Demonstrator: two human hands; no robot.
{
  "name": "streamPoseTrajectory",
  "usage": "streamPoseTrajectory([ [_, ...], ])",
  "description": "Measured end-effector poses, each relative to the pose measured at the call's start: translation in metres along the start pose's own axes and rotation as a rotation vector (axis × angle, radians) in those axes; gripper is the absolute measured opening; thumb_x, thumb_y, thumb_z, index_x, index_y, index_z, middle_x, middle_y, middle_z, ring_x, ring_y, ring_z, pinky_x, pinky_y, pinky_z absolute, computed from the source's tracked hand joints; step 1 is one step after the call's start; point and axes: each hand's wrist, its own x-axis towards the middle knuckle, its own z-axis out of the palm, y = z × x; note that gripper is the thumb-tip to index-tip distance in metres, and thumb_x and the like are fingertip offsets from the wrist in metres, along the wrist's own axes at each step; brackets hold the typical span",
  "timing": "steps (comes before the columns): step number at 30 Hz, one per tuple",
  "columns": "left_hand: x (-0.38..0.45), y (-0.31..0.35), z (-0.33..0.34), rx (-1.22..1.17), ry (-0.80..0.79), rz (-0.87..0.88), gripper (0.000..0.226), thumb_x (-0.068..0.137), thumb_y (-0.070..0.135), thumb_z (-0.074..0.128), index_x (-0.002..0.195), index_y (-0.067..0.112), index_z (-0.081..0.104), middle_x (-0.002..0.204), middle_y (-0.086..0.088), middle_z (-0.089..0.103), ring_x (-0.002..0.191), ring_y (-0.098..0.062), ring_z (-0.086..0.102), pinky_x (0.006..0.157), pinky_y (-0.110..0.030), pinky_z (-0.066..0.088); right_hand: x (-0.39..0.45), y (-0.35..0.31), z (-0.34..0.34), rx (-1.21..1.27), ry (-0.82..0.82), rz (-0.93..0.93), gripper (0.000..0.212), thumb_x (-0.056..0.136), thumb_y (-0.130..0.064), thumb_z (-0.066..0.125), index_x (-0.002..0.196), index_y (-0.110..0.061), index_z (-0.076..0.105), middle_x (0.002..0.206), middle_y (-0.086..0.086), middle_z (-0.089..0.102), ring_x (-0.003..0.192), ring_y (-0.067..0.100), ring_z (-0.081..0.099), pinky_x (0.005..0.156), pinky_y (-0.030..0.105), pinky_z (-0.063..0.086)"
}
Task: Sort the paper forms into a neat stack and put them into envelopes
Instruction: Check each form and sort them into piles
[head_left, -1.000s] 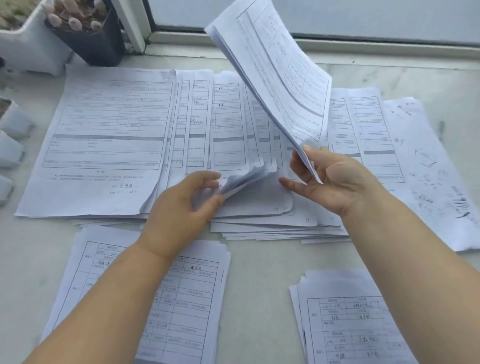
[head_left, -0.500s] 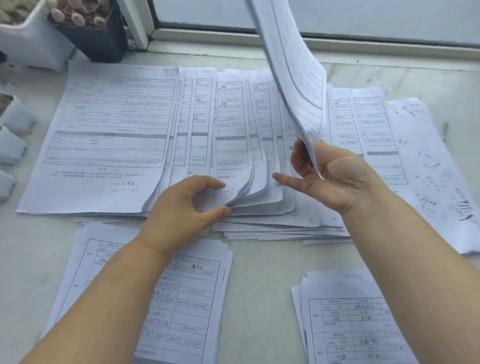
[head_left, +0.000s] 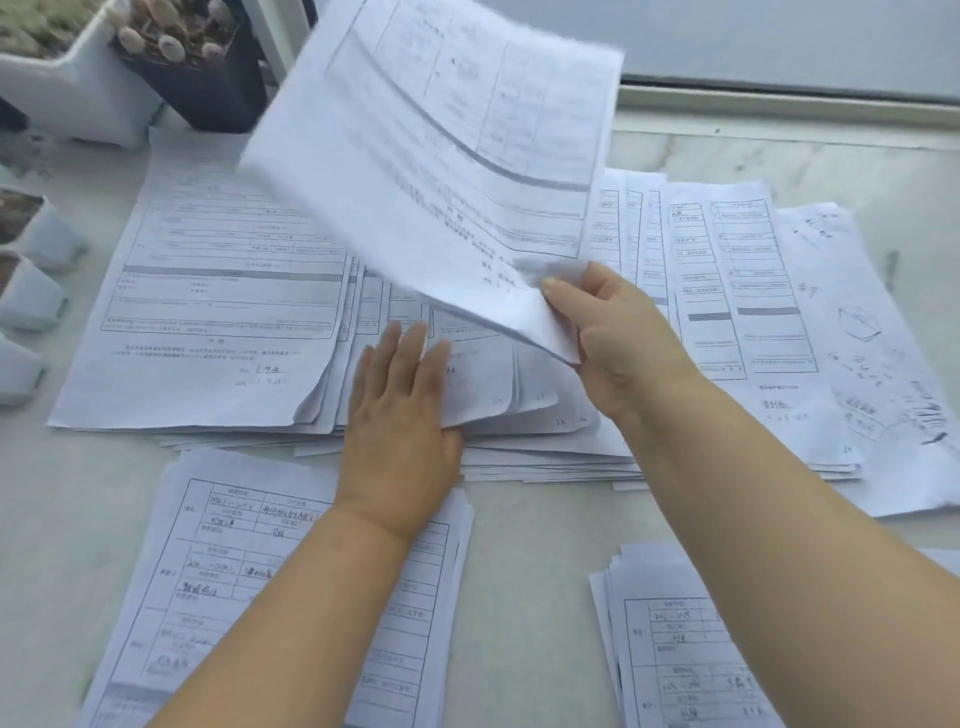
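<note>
Printed paper forms lie fanned in a wide overlapping spread across the pale marble sill. My right hand pinches the lower corner of a few lifted forms, which tilt up and to the left over the spread. My left hand lies flat with straight fingers, pressing on the curled lower edges of the fanned sheets. A smaller stack of filled-in forms sits near me on the left, under my left forearm. Another small stack is at the lower right. No envelope is in view.
A black plant pot and a white pot stand at the back left. Small white pots line the left edge. A window frame runs along the back. Sheets with handwriting lie at the right.
My right hand has swung the lifted forms from nearly upright over to the left, now facing me. My left hand went from pinching sheet edges to lying flat on them.
</note>
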Motion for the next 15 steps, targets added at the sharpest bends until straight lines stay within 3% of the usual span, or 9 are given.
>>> streamPoseTrajectory([
  [2,0.004,-0.01,0.004,0.085,0.077,0.001,0.059,0.062,0.003,0.045,0.12,0.001,0.056,0.121,-0.021,0.056,0.121,-0.042,0.043,0.111,-0.056,0.02,-0.004,0.004,-0.009,-0.107,0.071,-0.099,0.019,0.095,-0.005,0.055,0.099,-0.016,0.069,0.092,-0.002,0.073,0.084,0.011,0.068,0.073,0.022,0.053],
  [4,0.004,-0.015,0.004,-0.048,0.122,-0.056,0.056,0.061,-0.003,0.041,0.114,0.0,0.06,0.11,-0.019,0.061,0.111,-0.041,0.051,0.1,-0.064,0.034,-0.008,0.006,-0.021,-0.166,0.126,-0.147,0.02,0.095,-0.005,0.055,0.101,-0.017,0.07,0.093,-0.004,0.074,0.087,0.011,0.068,0.077,0.024,0.053],
  [5,0.002,-0.014,0.001,-0.176,0.15,-0.11,0.056,0.066,-0.003,0.039,0.117,0.001,0.06,0.114,-0.014,0.061,0.114,-0.035,0.052,0.102,-0.06,0.036,-0.011,0.006,-0.026,-0.183,0.142,-0.164,0.021,0.095,-0.006,0.055,0.099,-0.019,0.07,0.091,-0.006,0.074,0.087,0.01,0.068,0.079,0.025,0.053],
  [7,-0.002,-0.016,-0.002,-0.459,0.218,-0.267,0.049,0.08,0.001,0.036,0.124,0.006,0.057,0.121,-0.002,0.057,0.117,-0.014,0.049,0.109,-0.032,0.035,-0.015,0.007,-0.034,-0.206,0.157,-0.196,0.022,0.095,-0.006,0.055,0.094,-0.021,0.071,0.09,-0.008,0.074,0.088,0.01,0.068,0.083,0.027,0.054],
  [8,-0.003,-0.014,-0.007,-0.553,0.274,-0.34,0.042,0.087,0.006,0.038,0.124,0.007,0.056,0.119,-0.003,0.058,0.113,-0.01,0.051,0.103,-0.024,0.038,-0.018,0.006,-0.037,-0.206,0.164,-0.21,0.023,0.095,-0.005,0.055,0.093,-0.022,0.071,0.09,-0.008,0.074,0.089,0.01,0.068,0.084,0.027,0.054],
  [10,-0.001,-0.008,-0.017,-0.681,0.392,-0.54,0.026,0.093,0.021,0.044,0.1,0.003,0.062,0.095,-0.015,0.065,0.088,-0.015,0.06,0.08,-0.024,0.046,-0.024,0.005,-0.041,-0.189,0.186,-0.223,0.024,0.095,-0.004,0.055,0.091,-0.021,0.071,0.087,-0.009,0.075,0.088,0.009,0.068,0.083,0.025,0.053],
  [12,0.005,-0.005,-0.028,-0.831,0.531,-0.822,0.025,0.095,0.029,0.05,0.075,0.016,0.054,0.07,-0.002,0.055,0.063,-0.008,0.052,0.064,-0.019,0.041,-0.028,0.006,-0.048,-0.201,0.226,-0.209,0.022,0.094,-0.005,0.056,0.092,-0.021,0.071,0.088,-0.007,0.075,0.088,0.011,0.069,0.084,0.028,0.054],
  [15,0.007,-0.01,-0.035,-0.995,0.615,-1.082,0.018,0.092,0.036,0.054,0.08,0.023,0.053,0.068,0.012,0.046,0.063,-0.007,0.047,0.071,-0.023,0.039,-0.031,0.009,-0.06,-0.299,0.264,-0.181,0.012,0.089,-0.017,0.061,0.092,-0.014,0.072,0.097,0.015,0.073,0.094,0.029,0.068,0.088,0.044,0.054],
])
